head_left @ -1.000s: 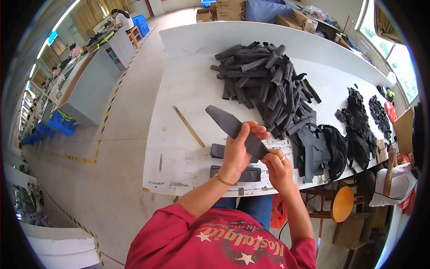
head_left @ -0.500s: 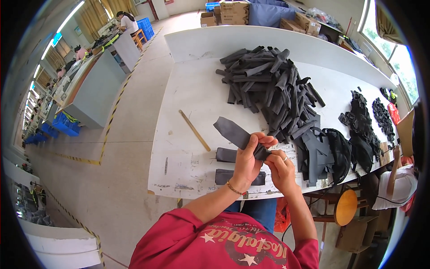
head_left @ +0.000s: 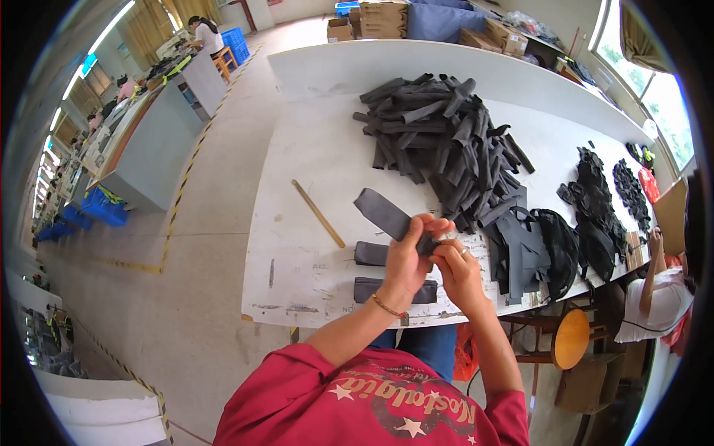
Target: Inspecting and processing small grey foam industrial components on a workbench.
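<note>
A dark grey fabric sleeve (head_left: 383,212), long and flattened, is held above the table, its free end pointing to the far left. My left hand (head_left: 404,264) grips it around the middle, thumb on top. At its near right end my right hand (head_left: 458,276) pinches the fabric, close against the left fingers; that end is mostly hidden. Two similar sleeves lie below on the table: one (head_left: 370,253) partly behind my left hand, the other (head_left: 395,291) nearer the front edge. A large heap of dark grey sleeves (head_left: 424,115) lies beyond my hands.
A thin wooden stick (head_left: 318,214) lies left on the white table (head_left: 286,245). Flat dark pieces (head_left: 515,256), a black bag (head_left: 561,253) and black piles (head_left: 591,189) lie right. A low board (head_left: 461,63) closes the far side. Another person (head_left: 654,301) sits at right, beyond a round stool (head_left: 571,338).
My right hand has shifted slightly left and up along the sleeve's near end, closer to my left hand. The sleeve stays in both hands; the whole view has moved slightly.
</note>
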Tool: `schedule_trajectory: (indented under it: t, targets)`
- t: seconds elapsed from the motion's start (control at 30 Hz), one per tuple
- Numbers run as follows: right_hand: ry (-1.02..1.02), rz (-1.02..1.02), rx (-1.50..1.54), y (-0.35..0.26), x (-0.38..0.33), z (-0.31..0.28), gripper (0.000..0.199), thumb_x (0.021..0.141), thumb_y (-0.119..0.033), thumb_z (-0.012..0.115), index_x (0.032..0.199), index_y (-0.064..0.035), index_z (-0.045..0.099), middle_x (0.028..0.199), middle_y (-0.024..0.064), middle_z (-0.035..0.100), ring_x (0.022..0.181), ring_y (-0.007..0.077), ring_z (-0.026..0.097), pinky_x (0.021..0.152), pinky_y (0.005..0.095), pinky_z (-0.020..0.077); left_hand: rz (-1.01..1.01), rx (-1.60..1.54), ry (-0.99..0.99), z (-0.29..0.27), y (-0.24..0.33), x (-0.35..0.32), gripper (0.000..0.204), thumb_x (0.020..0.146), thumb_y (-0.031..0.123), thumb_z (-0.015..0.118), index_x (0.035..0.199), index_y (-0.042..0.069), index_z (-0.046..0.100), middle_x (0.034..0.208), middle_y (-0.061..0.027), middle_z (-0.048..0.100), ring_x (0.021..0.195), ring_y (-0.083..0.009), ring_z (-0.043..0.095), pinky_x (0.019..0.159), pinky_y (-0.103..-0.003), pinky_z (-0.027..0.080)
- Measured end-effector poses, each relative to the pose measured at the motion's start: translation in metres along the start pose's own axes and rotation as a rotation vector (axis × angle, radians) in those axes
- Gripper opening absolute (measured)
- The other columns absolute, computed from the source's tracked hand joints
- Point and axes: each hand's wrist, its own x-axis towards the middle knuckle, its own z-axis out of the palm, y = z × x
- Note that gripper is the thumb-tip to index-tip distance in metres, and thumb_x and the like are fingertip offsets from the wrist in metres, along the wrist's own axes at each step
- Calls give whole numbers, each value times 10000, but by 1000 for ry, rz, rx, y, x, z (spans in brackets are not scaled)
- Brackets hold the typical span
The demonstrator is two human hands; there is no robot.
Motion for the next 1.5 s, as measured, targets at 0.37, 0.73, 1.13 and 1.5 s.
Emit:
schedule_trajectory:
  t: [0.37,0.73,1.13,1.5]
  targets:
    - [627,670,691,0,-16,-7,136,993,-126,526,1057,-27,594,1114,73,595,896,132,603,809,273,492,174,75,-159,1,46,23,360,1005,345,472,1143,25,561,1217,-195,626,1300,-320,480,1142,-432,330]
    - [440,124,95,-13,-1,-3,114,812,47,705,897,-3,648,798,103,632,673,212,607,605,282,475,151,270,161,-16,53,11,253,933,161,646,1075,-45,608,944,-180,690,881,-299,697,841,-369,578]
    - [232,798,716,12,-17,5,162,899,-115,679,942,40,662,802,49,655,691,99,617,666,234,486,66,264,337,-44,49,7,278,941,162,636,1094,-63,582,1011,-188,666,939,-274,680,855,-362,576]
    - [54,919,551,57,-33,28,128,886,-124,680,899,-2,645,698,-3,601,595,79,563,567,227,453,123,1154,337,-92,87,-14,157,811,150,761,865,11,712,697,25,600,605,-55,519,555,-208,424]
